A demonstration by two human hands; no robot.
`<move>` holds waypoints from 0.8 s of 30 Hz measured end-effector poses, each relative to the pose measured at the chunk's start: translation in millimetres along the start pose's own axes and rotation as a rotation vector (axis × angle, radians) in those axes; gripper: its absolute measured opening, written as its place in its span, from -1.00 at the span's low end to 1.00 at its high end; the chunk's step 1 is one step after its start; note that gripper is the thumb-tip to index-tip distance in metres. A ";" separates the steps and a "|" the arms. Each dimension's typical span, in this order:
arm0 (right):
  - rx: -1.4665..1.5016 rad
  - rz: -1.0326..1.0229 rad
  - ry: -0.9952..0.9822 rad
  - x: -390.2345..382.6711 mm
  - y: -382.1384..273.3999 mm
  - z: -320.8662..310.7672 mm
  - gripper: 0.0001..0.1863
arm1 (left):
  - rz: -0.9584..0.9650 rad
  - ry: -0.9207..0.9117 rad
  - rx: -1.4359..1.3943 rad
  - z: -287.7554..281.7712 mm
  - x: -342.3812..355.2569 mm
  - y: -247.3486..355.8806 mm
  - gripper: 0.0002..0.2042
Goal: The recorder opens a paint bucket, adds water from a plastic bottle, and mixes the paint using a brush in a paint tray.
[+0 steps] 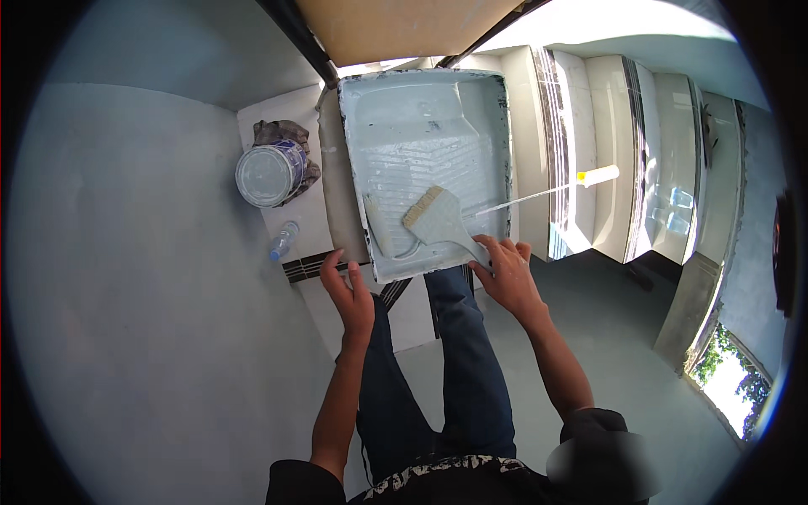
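A wide, pale paint brush (446, 225) lies over the paint tray (358, 168), its bristles pointing up and left. My right hand (510, 273) grips its handle at the tray's lower right corner. Beside the brush, inside the tray, rests a paint roller (380, 225) with a white sleeve. A thin rod runs out past the tray's right rim to a white and yellow handle (599, 176); the brush hides part of the wire between. My left hand (348, 295) is open and holds nothing, its fingers spread near the tray's lower left corner.
Left of the tray stand a paint bucket (268, 174) against a dark crumpled cloth (289, 133) and a clear plastic bottle (285, 241) with a blue cap. White steps (606, 126) with dark striped edges go off to the right. A tan panel (404, 29) rises beyond the tray.
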State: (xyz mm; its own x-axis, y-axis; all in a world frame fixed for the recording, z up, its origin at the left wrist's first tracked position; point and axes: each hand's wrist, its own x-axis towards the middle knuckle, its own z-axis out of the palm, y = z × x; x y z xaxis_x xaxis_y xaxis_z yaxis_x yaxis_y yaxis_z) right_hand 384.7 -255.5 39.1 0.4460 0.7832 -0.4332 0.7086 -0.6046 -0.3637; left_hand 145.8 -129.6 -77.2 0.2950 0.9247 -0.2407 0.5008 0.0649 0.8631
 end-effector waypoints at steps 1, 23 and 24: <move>-0.026 0.018 -0.049 0.6 0.3 0.8 -0.51 | 0.034 0.000 -0.016 6.5 -0.4 5.8 -0.66; 0.009 -0.260 0.231 134.6 -6.2 -82.2 -0.66 | 0.015 -0.075 0.056 14.2 -17.7 4.7 -0.74; 0.014 -0.297 0.178 143.7 0.2 -81.7 -0.69 | 0.010 -0.071 0.048 15.0 -18.3 5.2 -0.74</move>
State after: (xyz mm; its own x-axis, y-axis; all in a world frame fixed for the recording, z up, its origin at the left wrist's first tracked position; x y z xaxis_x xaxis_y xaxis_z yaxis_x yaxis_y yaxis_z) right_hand 493.7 -131.3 44.1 0.3109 0.9375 -0.1561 0.8146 -0.3475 -0.4644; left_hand 155.2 -151.8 -75.0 0.3565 0.8962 -0.2641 0.5353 0.0357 0.8439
